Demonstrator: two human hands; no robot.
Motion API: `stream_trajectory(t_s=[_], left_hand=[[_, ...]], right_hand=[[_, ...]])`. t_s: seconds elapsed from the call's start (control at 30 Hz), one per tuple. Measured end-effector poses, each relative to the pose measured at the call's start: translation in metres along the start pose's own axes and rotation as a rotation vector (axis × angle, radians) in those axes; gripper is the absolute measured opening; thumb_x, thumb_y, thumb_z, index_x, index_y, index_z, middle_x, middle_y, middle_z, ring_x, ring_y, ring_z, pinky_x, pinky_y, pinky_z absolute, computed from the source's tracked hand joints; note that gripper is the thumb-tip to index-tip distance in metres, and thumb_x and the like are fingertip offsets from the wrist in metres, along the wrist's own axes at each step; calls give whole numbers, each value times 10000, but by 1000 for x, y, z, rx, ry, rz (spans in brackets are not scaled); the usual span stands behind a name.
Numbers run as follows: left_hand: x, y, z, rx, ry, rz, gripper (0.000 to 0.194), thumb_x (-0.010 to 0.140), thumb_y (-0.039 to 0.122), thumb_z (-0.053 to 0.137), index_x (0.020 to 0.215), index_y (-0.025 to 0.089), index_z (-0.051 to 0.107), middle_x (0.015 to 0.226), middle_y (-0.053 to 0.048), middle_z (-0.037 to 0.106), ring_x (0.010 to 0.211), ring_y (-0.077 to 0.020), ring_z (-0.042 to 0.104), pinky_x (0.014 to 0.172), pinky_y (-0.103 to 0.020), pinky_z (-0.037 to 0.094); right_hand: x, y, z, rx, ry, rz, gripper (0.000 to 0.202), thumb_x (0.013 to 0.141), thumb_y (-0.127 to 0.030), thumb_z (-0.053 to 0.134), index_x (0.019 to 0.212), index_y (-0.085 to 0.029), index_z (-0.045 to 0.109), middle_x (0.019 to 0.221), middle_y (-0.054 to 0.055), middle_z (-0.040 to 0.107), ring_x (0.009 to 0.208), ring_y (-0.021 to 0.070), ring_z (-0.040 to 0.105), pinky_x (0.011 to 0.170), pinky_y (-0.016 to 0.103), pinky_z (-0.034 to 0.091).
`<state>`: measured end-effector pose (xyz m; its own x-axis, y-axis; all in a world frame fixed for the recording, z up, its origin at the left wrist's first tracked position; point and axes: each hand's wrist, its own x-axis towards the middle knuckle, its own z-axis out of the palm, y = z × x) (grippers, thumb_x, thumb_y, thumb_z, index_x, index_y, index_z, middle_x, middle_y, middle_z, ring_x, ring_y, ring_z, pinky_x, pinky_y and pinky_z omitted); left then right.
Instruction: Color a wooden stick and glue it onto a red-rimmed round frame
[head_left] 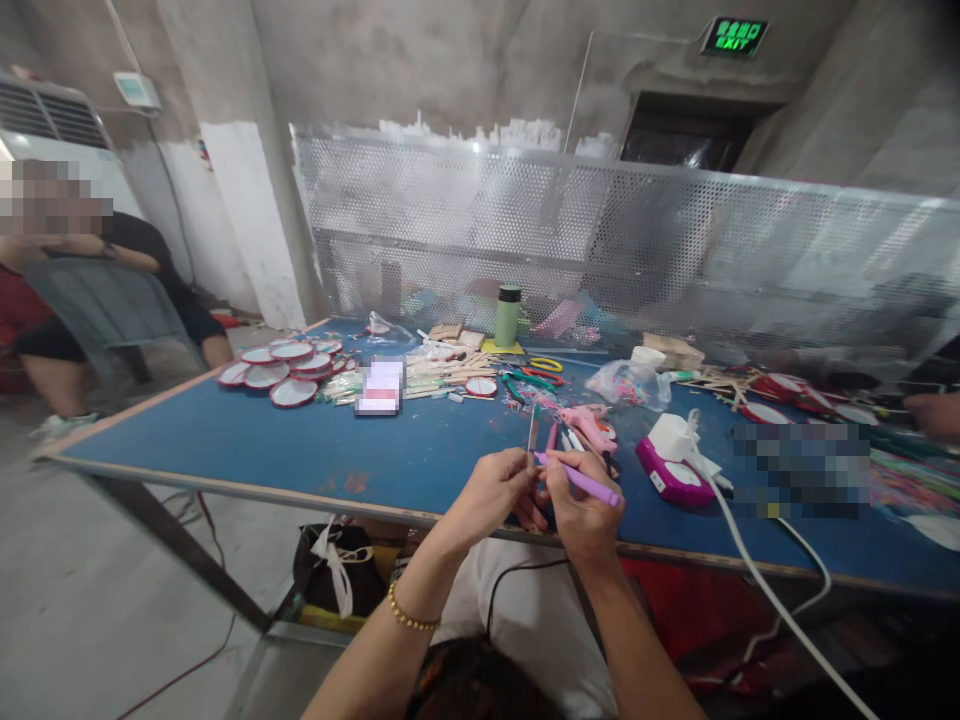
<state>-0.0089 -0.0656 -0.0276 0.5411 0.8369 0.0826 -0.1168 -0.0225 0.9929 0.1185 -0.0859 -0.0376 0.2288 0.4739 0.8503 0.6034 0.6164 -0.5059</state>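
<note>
We hold a thin stick [533, 432] pinched in our left hand [496, 484], its upper end poking above the fingers, and we grip a purple marker [590, 483] in our right hand [585, 512], its barrel slanting out past that hand's knuckles. The marker's left end comes up to the stick between our two hands; we cannot tell whether its tip touches. Just beyond the right hand lies a pink glue gun [589, 428], with a few pens [576, 442] beside it, and to that hand's right we see a magenta power strip [675, 478] with a white plug [673, 437] in it. Beyond the left hand and to its left a phone [380, 388] rests on the blue table [420, 455]; farther left, well apart from that hand, red-rimmed discs [292, 391] lie heaped together. Far ahead of both hands stands a green bottle [508, 320].
</note>
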Motion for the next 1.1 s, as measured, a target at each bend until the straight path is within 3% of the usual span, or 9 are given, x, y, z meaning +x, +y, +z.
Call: stream_trajectory(t_s=[0.4,1.1], left_hand=[[1,-1,0,2,14,-13,452,751,616,616,767,191,460,666,-8,642,492,-150,635,435,-234,484],[0,0,0,-19,3,-2,444,760,604,613,773,187,463,631,8,621,482,-145,630,440,-229,488]], right_hand=[[-5,4,1,54,0,138,136,859,-261,574,780,-186,656,656,3,691,480,130,624,475,240,522],[-3,2,0,41,-15,105,153,864,-271,566,779,-187,660,652,3,686,497,125,620,486,233,524]])
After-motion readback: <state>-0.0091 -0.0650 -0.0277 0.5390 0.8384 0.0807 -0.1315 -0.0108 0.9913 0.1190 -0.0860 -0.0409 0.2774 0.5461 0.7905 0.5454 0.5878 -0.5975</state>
